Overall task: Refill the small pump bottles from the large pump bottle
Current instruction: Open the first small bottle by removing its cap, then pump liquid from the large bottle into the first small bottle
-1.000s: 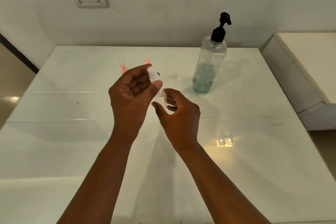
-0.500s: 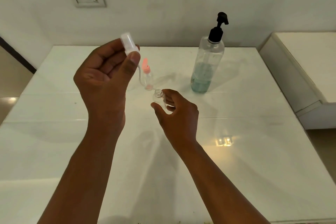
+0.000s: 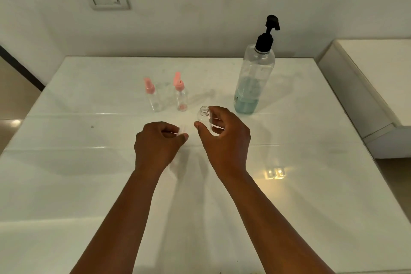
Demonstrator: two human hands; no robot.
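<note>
Neck open, the small bottle (image 3: 205,118) sits pinched in your right hand (image 3: 224,138); your left hand (image 3: 159,144) grips its cap (image 3: 182,129). Park the cap on the tabletop (image 3: 289,184), then bring the bottle under the large pump bottle (image 3: 253,80) spout.

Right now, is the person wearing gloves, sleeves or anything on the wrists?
No. The left hand and right hand are bare, with no gloves, rings, watch or bands visible. Both forearms are uncovered to the frame's bottom edge; no sleeve shows.

Both hands curled in pinch grips, left hand (image 3: 159,142) beside right hand (image 3: 224,138).
</note>
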